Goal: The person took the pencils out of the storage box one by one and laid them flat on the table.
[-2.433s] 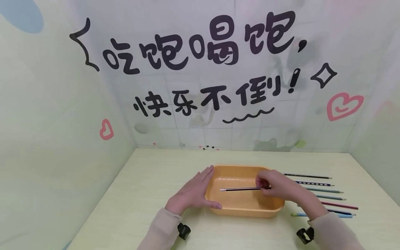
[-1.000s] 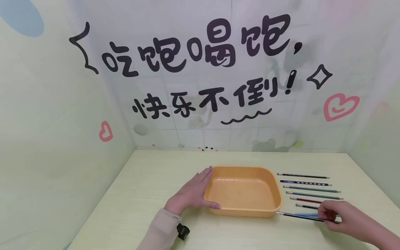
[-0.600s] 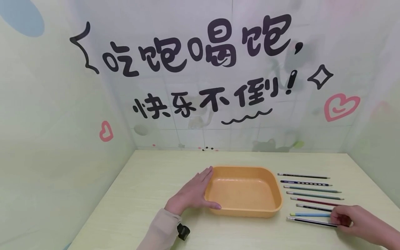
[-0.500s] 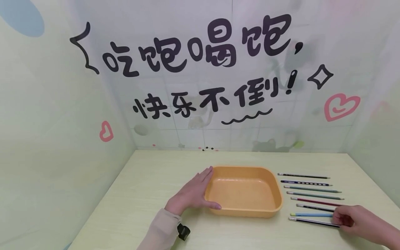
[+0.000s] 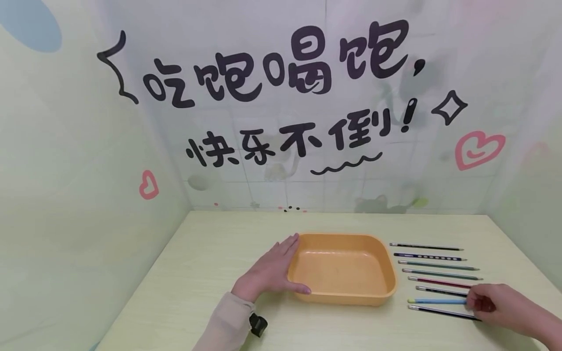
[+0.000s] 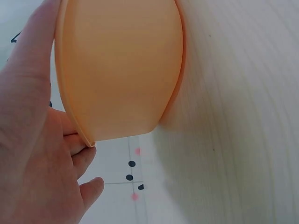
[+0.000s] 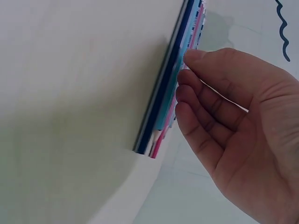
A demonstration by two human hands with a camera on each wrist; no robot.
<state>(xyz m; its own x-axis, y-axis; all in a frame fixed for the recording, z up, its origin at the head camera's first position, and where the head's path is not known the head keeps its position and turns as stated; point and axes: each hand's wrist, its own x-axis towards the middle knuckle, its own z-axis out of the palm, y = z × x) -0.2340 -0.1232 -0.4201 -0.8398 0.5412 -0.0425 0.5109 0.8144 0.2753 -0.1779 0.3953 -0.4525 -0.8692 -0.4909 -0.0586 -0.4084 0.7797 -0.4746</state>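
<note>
My left hand (image 5: 268, 270) rests at the left end of an orange plastic tray (image 5: 342, 295), its straight fingers along the left rim and its thumb lying at the front rim. The left wrist view shows the tray's side wall (image 6: 121, 70) beside the fingers. My right hand (image 5: 505, 304) is over the right ends of the front pencils, its fingers loosely bent with nothing between them. Frontmost in the row lies a dark pencil (image 5: 443, 312) with a white end, its right tip hidden by the hand. Behind it is a light blue pencil (image 5: 439, 301), partly covered by the fingers.
More pencils lie side by side right of the tray: a black one (image 5: 426, 246), a dotted blue one (image 5: 428, 256), green ones, a red one (image 5: 443, 282) and another dark one (image 5: 441, 291). A printed backdrop (image 5: 281, 190) stands behind the pale table (image 5: 210, 273).
My right hand has carried the dark pencil from above the tray to the right, laid it at the front of the row and let go. My left hand has stayed on the tray.
</note>
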